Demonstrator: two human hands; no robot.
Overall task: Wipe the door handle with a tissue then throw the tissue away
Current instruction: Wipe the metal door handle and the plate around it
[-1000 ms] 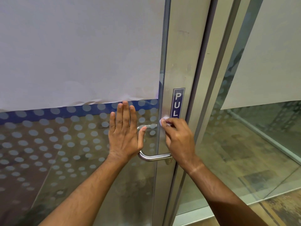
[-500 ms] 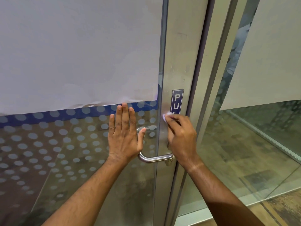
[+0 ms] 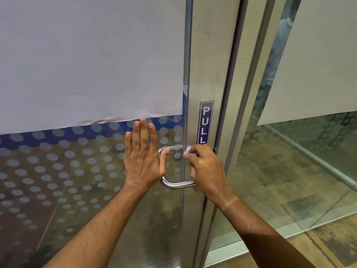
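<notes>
While the left hand (image 3: 142,157) lies flat with straight fingers on the glass door (image 3: 77,180), the right hand (image 3: 205,167) pinches the tissue (image 3: 187,153) at the door handle (image 3: 176,184), so the wiping seems underway and must next follow the bar.

Right hand (image 3: 207,171) with tissue (image 3: 188,153) slid down off the PULL sticker (image 3: 206,122) to the handle's (image 3: 176,184) upper end.

Your door handle (image 3: 176,183) is a brushed-steel U-shaped bar, its lower leg running level into the metal stile. The tissue (image 3: 188,153), a small white wad, seems pressed against the stile at one o'clock from that leg.
</notes>
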